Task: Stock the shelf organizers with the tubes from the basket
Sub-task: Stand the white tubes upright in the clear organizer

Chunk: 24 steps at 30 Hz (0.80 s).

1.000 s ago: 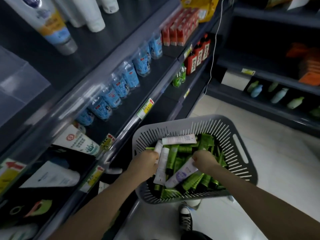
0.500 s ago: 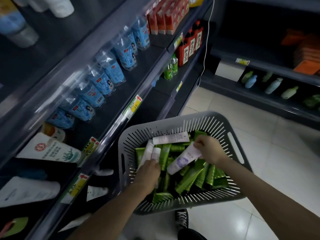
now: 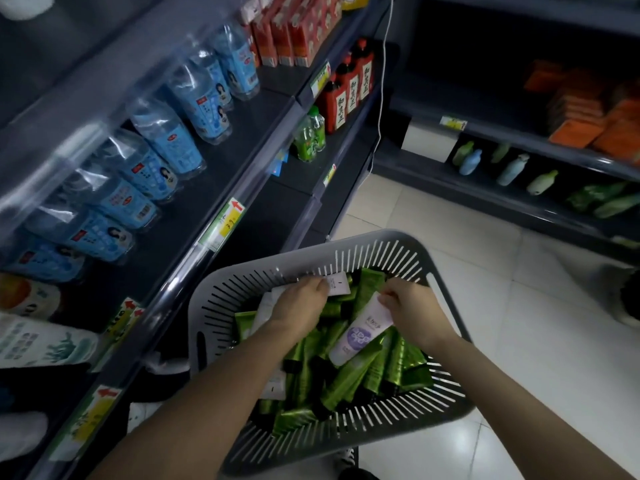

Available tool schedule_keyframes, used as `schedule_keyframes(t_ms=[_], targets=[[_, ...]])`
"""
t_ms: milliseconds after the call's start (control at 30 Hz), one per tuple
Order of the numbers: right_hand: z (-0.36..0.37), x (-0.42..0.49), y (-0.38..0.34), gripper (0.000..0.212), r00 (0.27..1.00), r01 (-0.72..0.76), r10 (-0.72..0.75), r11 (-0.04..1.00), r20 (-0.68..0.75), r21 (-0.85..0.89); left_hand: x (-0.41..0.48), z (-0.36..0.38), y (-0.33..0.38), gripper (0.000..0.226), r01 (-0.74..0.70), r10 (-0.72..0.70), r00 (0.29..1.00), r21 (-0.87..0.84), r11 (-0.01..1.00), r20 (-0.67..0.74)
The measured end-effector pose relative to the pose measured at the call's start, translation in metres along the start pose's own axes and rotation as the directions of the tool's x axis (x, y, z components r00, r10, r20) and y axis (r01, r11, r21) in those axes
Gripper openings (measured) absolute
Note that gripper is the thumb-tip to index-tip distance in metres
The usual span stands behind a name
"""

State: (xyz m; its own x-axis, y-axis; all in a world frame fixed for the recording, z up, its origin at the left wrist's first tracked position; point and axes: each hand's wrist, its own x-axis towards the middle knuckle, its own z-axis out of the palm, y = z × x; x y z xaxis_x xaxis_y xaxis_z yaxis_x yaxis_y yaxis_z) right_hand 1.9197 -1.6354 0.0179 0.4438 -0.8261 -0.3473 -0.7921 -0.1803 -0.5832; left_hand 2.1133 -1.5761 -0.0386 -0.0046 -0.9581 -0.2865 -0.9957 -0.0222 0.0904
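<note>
Obs: right hand [image 3: 412, 313] pinches white-lilac tube [image 3: 360, 336] by its crimped end; left hand [image 3: 301, 303] clasps white tube [image 3: 337, 285]. Under both, green tubes [image 3: 349, 375] heaped in basket [image 3: 304, 252]. Judged light, soft, slick; take mid-body, without squeezing

Single head-worn wide-angle view, looking steeply down, close over the basket [image 3: 298, 258], shelves [image 3: 256, 133] at left

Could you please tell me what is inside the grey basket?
The basket holds many green tubes plus white tubes; the left hand and right hand each grip one. Its bottom is covered.
</note>
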Motion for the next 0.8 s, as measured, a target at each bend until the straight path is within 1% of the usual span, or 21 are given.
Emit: schedule_keyframes(t_ms=[67, 133, 167, 200, 267, 300, 367, 433, 533, 600, 667, 800], targets=[[-0.001, 0.0, 0.003, 0.016, 1.0, -0.004, 0.004, 1.0, -0.004, 0.017, 0.009, 0.002, 0.008, 0.04, -0.064, 0.063, 0.998, 0.059, 0.996, 0.031], [-0.001, 0.0, 0.004, 0.016, 1.0, -0.011, 0.011, 1.0, -0.005, 0.024, 0.018, 0.003, 0.015, 0.034, -0.118, 0.111, 0.993, 0.157, 0.981, 0.051], [-0.001, 0.001, 0.004, 0.017, 1.0, -0.016, 0.016, 0.999, -0.004, 0.031, 0.02, 0.0, 0.019, 0.03, -0.121, 0.108, 0.991, 0.204, 0.971, 0.073], [-0.001, 0.002, 0.004, 0.017, 1.0, -0.021, 0.021, 0.999, -0.002, 0.037, 0.023, -0.003, 0.023, 0.028, -0.116, 0.105, 0.993, 0.246, 0.962, 0.058], [-0.001, 0.003, 0.003, 0.018, 1.0, -0.015, 0.014, 0.999, 0.006, 0.043, 0.03, -0.003, 0.027, 0.029, -0.119, 0.101, 0.991, 0.243, 0.963, 0.086], [-0.001, 0.003, 0.003, 0.018, 1.0, -0.01, 0.009, 0.999, 0.008, 0.043, 0.033, -0.003, 0.027, 0.031, -0.126, 0.1, 0.988, 0.228, 0.965, 0.121], [-0.002, 0.003, 0.003, 0.017, 1.0, -0.002, 0.002, 0.999, 0.006, 0.051, 0.036, -0.003, 0.025, 0.033, -0.097, 0.076, 0.99, 0.179, 0.979, 0.119], [-0.002, 0.001, 0.002, 0.016, 1.0, 0.006, -0.006, 0.999, 0.003, 0.052, 0.032, -0.009, 0.022, 0.033, -0.035, 0.023, 0.994, 0.106, 0.994, 0.108], [-0.004, -0.003, -0.004, 0.017, 1.0, 0.03, -0.03, 0.999, 0.005, 0.024, 0.021, -0.021, 0.014, 0.026, 0.106, -0.097, 0.993, -0.118, 0.987, 0.072], [-0.008, -0.006, -0.013, 0.018, 0.998, 0.063, -0.063, 0.998, 0.005, -0.01, 0.01, -0.032, 0.007, 0.017, 0.16, -0.164, 0.987, -0.275, 0.948, 0.009], [-0.012, -0.01, -0.024, 0.02, 0.993, 0.114, -0.115, 0.992, -0.001, -0.06, -0.002, -0.044, 0.0, 0.012, 0.197, -0.22, 0.975, -0.385, 0.902, -0.017], [-0.024, -0.017, -0.056, 0.025, 0.975, 0.221, -0.223, 0.961, 0.003, -0.168, -0.033, -0.075, -0.016, 0.012, 0.242, -0.31, 0.95, -0.568, 0.787, -0.024]])
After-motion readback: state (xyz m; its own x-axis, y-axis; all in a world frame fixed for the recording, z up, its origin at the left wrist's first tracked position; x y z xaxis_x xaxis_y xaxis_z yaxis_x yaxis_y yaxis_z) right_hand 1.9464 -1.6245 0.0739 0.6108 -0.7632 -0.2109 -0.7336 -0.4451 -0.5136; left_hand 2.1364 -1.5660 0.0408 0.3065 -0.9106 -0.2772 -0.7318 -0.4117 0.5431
